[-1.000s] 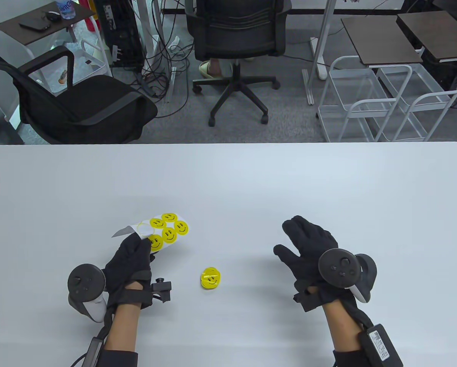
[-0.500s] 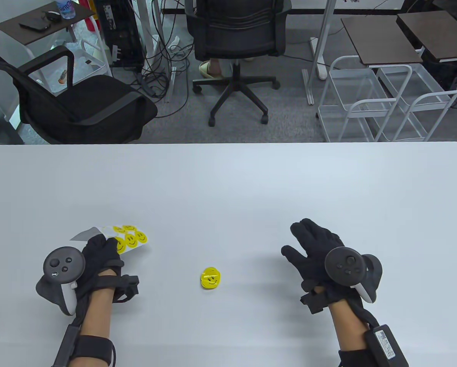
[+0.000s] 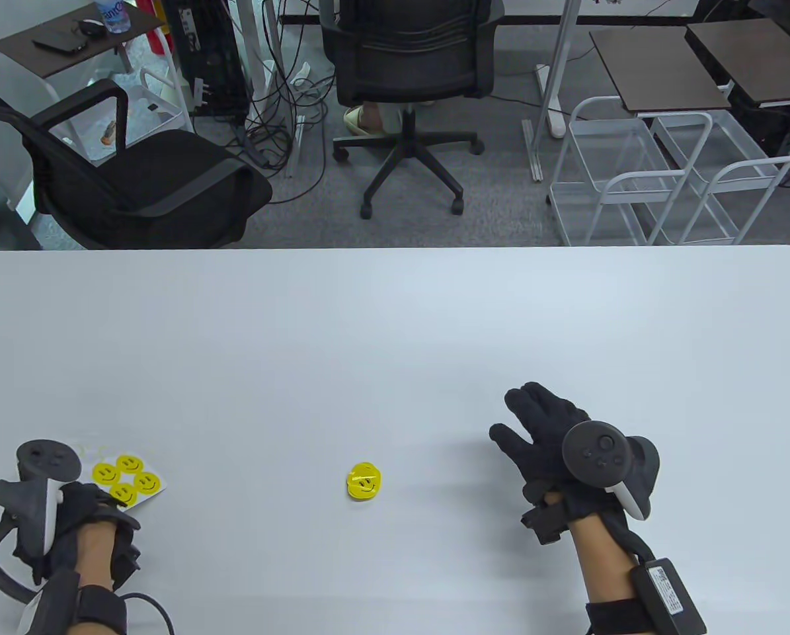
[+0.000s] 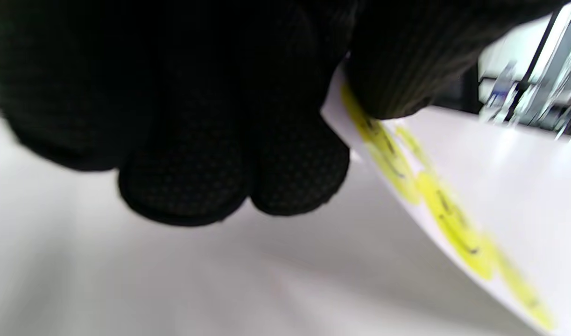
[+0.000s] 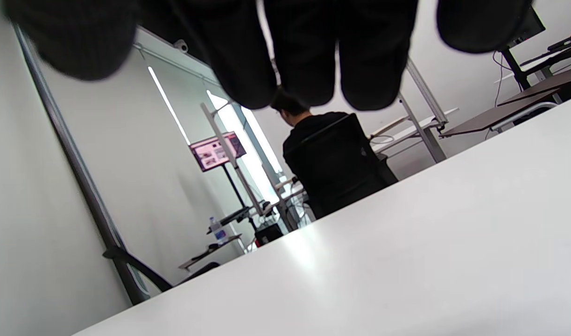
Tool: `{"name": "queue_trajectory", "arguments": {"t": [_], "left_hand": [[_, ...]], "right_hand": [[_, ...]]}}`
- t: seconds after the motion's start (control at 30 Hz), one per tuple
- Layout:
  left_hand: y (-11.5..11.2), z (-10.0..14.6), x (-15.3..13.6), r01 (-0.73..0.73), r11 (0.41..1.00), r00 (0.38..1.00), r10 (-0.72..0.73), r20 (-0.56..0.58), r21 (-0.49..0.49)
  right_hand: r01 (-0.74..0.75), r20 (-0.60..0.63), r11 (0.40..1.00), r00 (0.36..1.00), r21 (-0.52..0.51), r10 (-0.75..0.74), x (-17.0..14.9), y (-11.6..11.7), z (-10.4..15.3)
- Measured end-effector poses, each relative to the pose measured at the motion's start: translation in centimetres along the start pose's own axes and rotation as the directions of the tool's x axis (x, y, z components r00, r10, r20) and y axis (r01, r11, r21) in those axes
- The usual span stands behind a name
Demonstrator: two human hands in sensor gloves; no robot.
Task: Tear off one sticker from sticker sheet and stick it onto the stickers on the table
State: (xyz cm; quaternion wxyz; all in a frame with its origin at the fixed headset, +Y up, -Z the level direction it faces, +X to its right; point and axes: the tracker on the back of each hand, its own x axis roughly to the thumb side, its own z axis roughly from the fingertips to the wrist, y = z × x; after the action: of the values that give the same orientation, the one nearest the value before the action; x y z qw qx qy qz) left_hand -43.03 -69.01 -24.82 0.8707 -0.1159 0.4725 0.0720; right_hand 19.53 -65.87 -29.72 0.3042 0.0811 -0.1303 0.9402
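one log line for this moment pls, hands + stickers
left hand: holds sticker sheet at table's near-left | right hand: open, holds nothing | sticker stack: on table, untouched

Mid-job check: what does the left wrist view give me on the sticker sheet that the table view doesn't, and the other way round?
Only the left wrist view shows the left hand's grip: a fingertip presses on top of the sticker sheet at its near edge.

Only the table view shows the stuck stickers at table centre, the right hand empty with fingers spread, and four smileys on the sheet.

Both show the left hand holding the sheet over the white table.
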Motion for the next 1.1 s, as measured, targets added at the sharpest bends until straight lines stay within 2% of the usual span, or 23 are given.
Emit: {"name": "queue_trajectory", "arguments": {"t": [0.13, 0.3, 0.47, 0.53, 0.57, 0.67, 0.77, 0.9, 1.0, 1.1], "left_hand": [[-0.6, -0.6, -0.7, 0.189, 0.973, 0.980, -0.195, -0.031, -0.135], [-1.1, -0.9, -1.4, 0.344, 0.919, 0.934, -0.356, -0.032, -0.192], [-1.8, -1.1, -1.8, 0.415, 0.874, 0.900, -0.435, -0.027, -0.254], [-1.8, -1.0, -1.6, 0.458, 0.856, 0.879, -0.477, -0.026, -0.239], [-1.6, -0.9, -1.3, 0.488, 0.845, 0.863, -0.505, -0.022, -0.220], [-0.5, -0.3, 0.3, 0.652, 0.751, 0.754, -0.657, -0.017, -0.106], [1.6, 1.1, 3.1, 0.658, 0.751, 0.751, -0.660, 0.023, 0.060], [4.3, 4.0, 7.9, 0.582, 0.760, 0.752, -0.638, 0.163, 0.288], [6.2, 8.1, 12.0, 0.406, 0.780, 0.727, -0.591, 0.349, 0.475], [6.8, 11.4, 14.6, 0.257, 0.804, 0.694, -0.540, 0.476, 0.537]], "right_hand": [[0.000, 0.003, 1.000, 1.000, 0.008, 0.000, 0.0, 0.1, 0.0], [0.003, 0.005, 1.000, 1.000, 0.010, -0.003, 0.0, 0.2, 0.1], [0.013, -0.002, 1.000, 1.000, 0.013, -0.013, 0.0, 0.2, 0.1], [0.014, -0.004, 1.000, 1.000, 0.015, -0.014, 0.0, 0.2, 0.1], [0.014, -0.005, 1.000, 1.000, 0.015, -0.014, 0.0, 0.2, 0.1], [0.010, -0.006, 1.000, 1.000, 0.018, -0.010, 0.0, 0.2, 0.1], [0.009, -0.010, 1.000, 1.000, 0.021, -0.009, 0.0, 0.3, 0.1], [-0.002, -0.013, 1.000, 1.000, 0.028, 0.002, 0.0, 0.4, 0.0], [-0.009, -0.012, 0.999, 1.000, 0.030, 0.010, 0.1, 0.4, 0.0], [-0.010, -0.012, 0.999, 1.000, 0.033, 0.010, 0.0, 0.5, 0.1]]}}
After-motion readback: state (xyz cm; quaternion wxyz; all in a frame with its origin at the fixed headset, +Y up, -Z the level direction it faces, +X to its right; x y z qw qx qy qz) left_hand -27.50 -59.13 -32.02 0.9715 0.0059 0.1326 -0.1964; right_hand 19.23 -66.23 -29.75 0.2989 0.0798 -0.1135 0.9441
